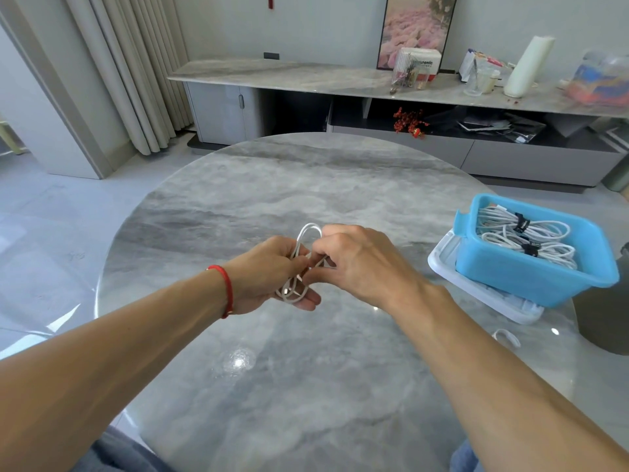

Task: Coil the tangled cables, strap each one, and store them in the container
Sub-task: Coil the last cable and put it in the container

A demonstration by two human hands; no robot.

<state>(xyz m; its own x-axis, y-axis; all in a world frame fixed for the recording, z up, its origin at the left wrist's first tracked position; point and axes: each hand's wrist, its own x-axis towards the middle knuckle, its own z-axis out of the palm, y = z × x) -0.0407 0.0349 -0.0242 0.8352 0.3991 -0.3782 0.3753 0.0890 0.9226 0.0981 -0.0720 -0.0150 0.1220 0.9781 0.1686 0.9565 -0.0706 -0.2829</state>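
Observation:
A coiled white cable [304, 237] is held above the middle of the round marble table [272, 185]. My left hand [272, 270] grips the lower part of the coil, palm turned up, with the plug ends lying on its fingers. My right hand [354, 257] pinches the coil from the right, and a loop sticks up between the two hands. At the right edge of the table stands a blue container [503, 274] that holds white coiled cables [524, 233] bound with black straps.
The blue container sits on a white lid or tray [452, 274]. A small white strap-like piece [507, 336] lies on the table in front of it. A dark chair back [606, 318] stands at the right. Behind the table runs a long marble sideboard [306, 73] with clutter.

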